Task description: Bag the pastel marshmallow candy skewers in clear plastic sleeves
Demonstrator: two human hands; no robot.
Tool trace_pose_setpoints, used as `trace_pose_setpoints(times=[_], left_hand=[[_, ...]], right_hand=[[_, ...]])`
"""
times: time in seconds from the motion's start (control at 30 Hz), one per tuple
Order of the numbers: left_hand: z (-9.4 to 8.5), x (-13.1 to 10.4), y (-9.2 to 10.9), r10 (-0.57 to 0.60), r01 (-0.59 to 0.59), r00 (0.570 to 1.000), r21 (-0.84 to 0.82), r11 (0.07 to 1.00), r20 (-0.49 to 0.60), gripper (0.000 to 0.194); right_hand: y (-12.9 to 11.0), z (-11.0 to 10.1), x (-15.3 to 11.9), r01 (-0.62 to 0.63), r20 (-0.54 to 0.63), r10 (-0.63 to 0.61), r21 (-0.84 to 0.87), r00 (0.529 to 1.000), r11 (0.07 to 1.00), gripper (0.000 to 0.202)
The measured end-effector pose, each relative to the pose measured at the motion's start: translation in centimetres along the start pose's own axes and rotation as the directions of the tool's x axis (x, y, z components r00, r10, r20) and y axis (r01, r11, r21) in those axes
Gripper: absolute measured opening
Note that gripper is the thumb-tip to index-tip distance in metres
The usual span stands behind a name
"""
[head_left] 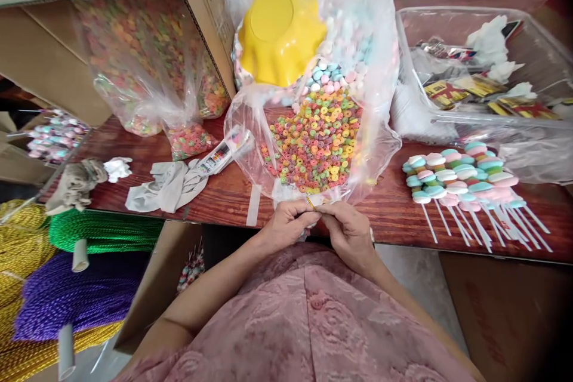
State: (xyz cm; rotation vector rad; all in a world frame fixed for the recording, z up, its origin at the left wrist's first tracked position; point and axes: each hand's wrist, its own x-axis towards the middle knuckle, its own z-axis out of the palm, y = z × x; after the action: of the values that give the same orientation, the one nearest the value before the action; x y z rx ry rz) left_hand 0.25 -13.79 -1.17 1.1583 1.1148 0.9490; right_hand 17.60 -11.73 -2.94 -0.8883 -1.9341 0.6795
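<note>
At the table's front edge my left hand (286,222) and my right hand (350,231) meet, fingertips pinched together. A thin yellow-gold strip (310,201) sticks up between them; its lower end is hidden by the fingers. Something pale shows below the left fingers, too covered to name. Just beyond the hands lies an open clear bag with many small ring candies (313,143) in red, orange, yellow and green. Behind these are pastel marshmallows (329,76) in a plastic bag, with an upturned yellow bowl (282,33) on top.
Candy skewers (465,176) on white sticks lie stacked at right, before a clear plastic bin (483,113) of packets. At left are a pale glove (168,188), a cardboard box (201,18) with bagged ring candies (147,65), and green (107,231) and purple cord bundles (85,292).
</note>
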Motion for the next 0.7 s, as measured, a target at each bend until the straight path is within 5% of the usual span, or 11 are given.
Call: trace_pose_setpoints(times=[0.17, 0.3, 0.4, 0.5, 0.7], left_hand=[[0.1, 0.4, 0.1, 0.099, -0.095, 0.995, 0.102, 0.990, -0.027, 0.031], [0.3, 0.7, 0.5, 0.167, -0.154, 0.984, 0.166, 0.974, -0.062, 0.033], [0.5, 0.9, 0.9, 0.176, -0.160, 0.982, 0.203, 0.966, -0.063, 0.034], [0.5, 1.1, 1.3, 0.181, -0.166, 0.983, 0.228, 0.959, -0.043, 0.033], [0.5, 1.2, 1.8, 0.126, -0.128, 0.992, 0.174, 0.977, 0.017, 0.034]], right_hand=[[-0.3, 0.6, -0.7, -0.183, -0.126, 0.208, 0.184, 0.970, 0.966, 0.045], [-0.4, 0.8, -1.3, -0.259, -0.176, 0.315, 0.281, 0.933, 0.924, 0.030], [-0.3, 0.6, -1.0, -0.385, -0.045, 0.430, 0.370, 0.902, 0.846, 0.010], [0.0, -0.1, -0.2, -0.484, 0.090, 0.510, 0.492, 0.855, 0.724, 0.016], [0.9, -2.2, 1.5, -0.583, 0.421, 0.409, 0.498, 0.809, 0.642, 0.025]])
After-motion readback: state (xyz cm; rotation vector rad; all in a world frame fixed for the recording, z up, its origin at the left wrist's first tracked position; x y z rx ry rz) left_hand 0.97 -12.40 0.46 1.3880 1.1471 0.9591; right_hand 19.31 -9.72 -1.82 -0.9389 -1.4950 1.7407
